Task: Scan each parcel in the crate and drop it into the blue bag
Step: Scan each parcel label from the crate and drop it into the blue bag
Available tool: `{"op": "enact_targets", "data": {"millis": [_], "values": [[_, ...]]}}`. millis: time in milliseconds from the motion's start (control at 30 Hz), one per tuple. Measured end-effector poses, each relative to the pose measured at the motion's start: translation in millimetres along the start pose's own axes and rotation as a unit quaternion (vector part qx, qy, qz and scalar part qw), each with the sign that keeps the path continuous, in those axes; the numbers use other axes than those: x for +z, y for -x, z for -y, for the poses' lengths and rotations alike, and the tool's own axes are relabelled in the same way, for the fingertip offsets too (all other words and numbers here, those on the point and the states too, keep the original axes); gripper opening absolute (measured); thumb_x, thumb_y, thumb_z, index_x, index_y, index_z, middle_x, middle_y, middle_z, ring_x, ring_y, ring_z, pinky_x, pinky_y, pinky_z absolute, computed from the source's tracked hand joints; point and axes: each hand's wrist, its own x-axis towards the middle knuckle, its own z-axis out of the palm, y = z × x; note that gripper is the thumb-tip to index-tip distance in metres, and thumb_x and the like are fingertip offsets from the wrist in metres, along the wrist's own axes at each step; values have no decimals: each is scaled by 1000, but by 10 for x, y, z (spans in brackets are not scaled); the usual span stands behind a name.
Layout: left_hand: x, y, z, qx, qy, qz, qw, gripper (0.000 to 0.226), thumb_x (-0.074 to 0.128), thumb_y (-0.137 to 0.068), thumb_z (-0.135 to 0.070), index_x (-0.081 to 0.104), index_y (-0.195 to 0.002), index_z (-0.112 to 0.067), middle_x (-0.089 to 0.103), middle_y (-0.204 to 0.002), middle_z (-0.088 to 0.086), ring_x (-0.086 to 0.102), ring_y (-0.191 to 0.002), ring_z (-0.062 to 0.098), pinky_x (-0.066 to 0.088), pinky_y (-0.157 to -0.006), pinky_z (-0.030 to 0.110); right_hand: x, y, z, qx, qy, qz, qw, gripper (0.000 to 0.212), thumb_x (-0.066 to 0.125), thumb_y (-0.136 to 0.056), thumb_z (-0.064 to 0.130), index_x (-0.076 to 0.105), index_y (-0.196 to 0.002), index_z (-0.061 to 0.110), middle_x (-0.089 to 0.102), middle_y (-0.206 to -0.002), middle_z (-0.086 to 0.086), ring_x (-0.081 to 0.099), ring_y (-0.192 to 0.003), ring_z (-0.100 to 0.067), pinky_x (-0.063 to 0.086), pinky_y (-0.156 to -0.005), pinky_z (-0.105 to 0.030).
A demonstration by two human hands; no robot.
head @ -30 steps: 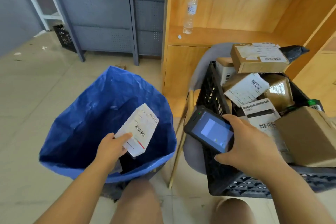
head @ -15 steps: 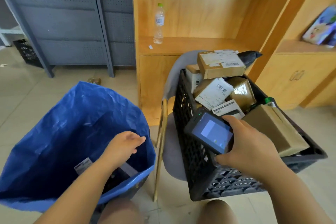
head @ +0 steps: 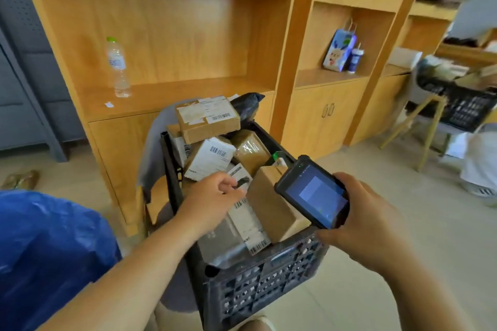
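A black plastic crate (head: 269, 279) stands on a grey chair, piled with several cardboard and bagged parcels; a labelled box (head: 207, 118) lies on top at the back. My left hand (head: 212, 197) is over the crate, its fingers curled on the upper edge of a flat grey parcel (head: 242, 226) with a white barcode label. A plain brown box (head: 269, 209) sits right beside that parcel. My right hand (head: 360, 223) grips a black handheld scanner (head: 314, 193) with its screen lit, held above the crate's right front corner. The blue bag (head: 53, 255) is at the lower left, its opening out of view.
A wooden shelf unit (head: 290, 62) fills the back, with a water bottle (head: 118, 67) and a gift bag (head: 338, 51) on it. At the right a second black crate (head: 462, 107) rests on a chair beside a person's leg (head: 478, 164). Shoes (head: 21, 179) lie on the floor at left.
My left hand let a white-labelled parcel drop into the blue bag, then swung right to the crate and took hold of the flat grey parcel. The view turned right; the scanner moved right.
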Motion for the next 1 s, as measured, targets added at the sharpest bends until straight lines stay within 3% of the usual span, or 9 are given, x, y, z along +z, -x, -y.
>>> {"op": "enact_targets", "data": {"millis": [133, 267, 433, 567, 633, 700, 767, 867, 1000], "values": [[455, -282, -286, 22, -62, 44, 997, 77, 64, -81, -57, 30, -144, -29, 37, -143, -3, 43, -123, 12, 39, -94, 30, -29, -6, -291, 52, -42, -34, 997, 82, 72, -46, 47, 32, -117, 42, 45, -89, 16, 54, -65, -13, 53, -52, -38], [661, -441, -507, 12, -115, 71, 991, 93, 59, -79, -65, 13, -152, -30, 13, -159, -1, 23, -142, 28, 31, -108, 48, -23, -18, -468, 71, -52, -28, 996, 82, 73, -50, 46, 32, -120, 40, 44, -92, 15, 55, -67, -14, 54, -53, -38], [662, -456, -569, -11, -107, 92, 990, 88, 70, -76, -52, 28, -147, -23, 29, -149, 2, 39, -130, 25, 39, -104, 45, 18, -42, -572, 81, -58, -22, 995, 81, 72, -51, 46, 33, -121, 38, 44, -94, 13, 56, -67, -16, 55, -54, -38], [485, -320, -450, -21, -95, 123, 988, 96, 78, -76, -31, 16, -148, -39, 22, -150, -1, 37, -129, 22, 36, -103, 40, 74, -45, -597, 86, -71, -14, 994, 81, 74, -52, 44, 34, -123, 36, 46, -94, 10, 57, -67, -19, 55, -56, -41], [424, -213, -353, -30, -86, 132, 987, 94, 76, -76, -24, 15, -144, -46, 19, -144, -3, 39, -113, 14, 39, -92, 32, 106, -41, -584, 85, -73, -9, 994, 81, 74, -53, 42, 35, -124, 35, 46, -94, 9, 57, -68, -20, 55, -57, -42], [370, -159, -298, -38, -53, 96, 993, 74, 72, -77, -31, 25, -131, -49, 26, -133, -3, 40, -93, 6, 40, -73, 25, 138, -33, -561, 83, -80, -4, 993, 82, 75, -52, 41, 35, -124, 34, 46, -93, 9, 56, -69, -20, 55, -56, -42], [320, -147, -311, -70, -1, 45, 997, 53, 68, -78, -49, 32, -117, -44, 33, -123, -2, 44, -93, 11, 46, -73, 31, 170, -15, -529, 79, -84, 1, 993, 83, 76, -52, 40, 35, -124, 34, 45, -92, 9, 54, -71, -19, 54, -54, -41], [324, -154, -365, -86, 17, -12, 996, 52, 58, -77, -66, 38, -109, -30, 42, -118, 1, 49, -96, 18, 50, -72, 38, 204, 26, -484, 73, -79, 3, 994, 84, 76, -50, 43, 34, -123, 35, 45, -92, 10, 52, -74, -16, 55, -54, -39], [350, -133, -429, -81, -2, -56, 995, 36, 56, -80, -56, 38, -91, -26, 46, -110, 5, 44, -80, 11, 33, -55, 27, 206, 81, -458, 68, -75, -5, 995, 83, 74, -49, 46, 33, -120, 37, 43, -90, 14, 51, -71, -12, 54, -53, -38]]}}
